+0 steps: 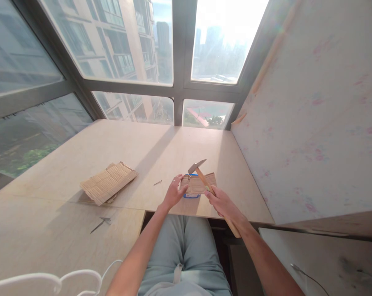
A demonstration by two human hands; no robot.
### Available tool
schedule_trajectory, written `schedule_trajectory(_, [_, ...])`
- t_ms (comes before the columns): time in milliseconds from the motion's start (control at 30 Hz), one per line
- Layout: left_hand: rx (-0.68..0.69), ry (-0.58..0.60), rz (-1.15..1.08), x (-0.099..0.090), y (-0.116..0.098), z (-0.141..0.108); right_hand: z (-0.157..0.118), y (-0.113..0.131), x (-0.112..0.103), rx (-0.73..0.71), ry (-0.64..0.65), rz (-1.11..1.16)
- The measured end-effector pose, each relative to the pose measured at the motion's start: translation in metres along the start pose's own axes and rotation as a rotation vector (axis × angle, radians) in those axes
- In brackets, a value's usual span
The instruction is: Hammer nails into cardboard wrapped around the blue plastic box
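My right hand (218,199) is wrapped around the wooden handle of a hammer (201,176). The metal head is raised above a small piece of corrugated cardboard (194,186). At the cardboard's left end, my left hand (175,191) grips the edge between thumb and fingers. A thin dark thing, perhaps a nail, shows near those fingertips, too small to be sure of. Beneath the cardboard lies a blue-edged object (191,196), mostly covered, so its kind is hidden.
A stack of corrugated cardboard (108,183) lies on the pale tabletop (142,152) to the left. Several nails (101,224) rest in front of it, with another small nail (157,182) nearer my left hand. Windows stand behind; a patterned wall (309,123) bounds the right.
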State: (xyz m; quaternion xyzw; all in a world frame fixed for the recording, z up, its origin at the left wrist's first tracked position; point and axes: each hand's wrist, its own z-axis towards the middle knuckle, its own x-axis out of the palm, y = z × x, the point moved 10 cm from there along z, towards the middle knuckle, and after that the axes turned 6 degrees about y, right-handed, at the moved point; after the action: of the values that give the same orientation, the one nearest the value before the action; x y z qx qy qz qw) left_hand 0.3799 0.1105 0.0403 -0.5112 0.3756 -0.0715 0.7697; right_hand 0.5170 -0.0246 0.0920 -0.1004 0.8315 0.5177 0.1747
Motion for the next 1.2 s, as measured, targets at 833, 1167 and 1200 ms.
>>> schedule_trajectory(833, [0.037,-0.052,0.171,0.009,-0.01,-0.003,0.0,0.009,-0.002,-0.048,-0.069,-0.172])
schedule_trajectory(1167, [-0.009,0.01,0.238,0.016,-0.01,-0.003,0.008,0.023,0.003,-0.168,-0.054,-0.403])
schedule_trajectory(1200, [-0.016,0.015,0.242,0.017,-0.009,-0.002,0.007,0.024,0.003,-0.168,-0.052,-0.414])
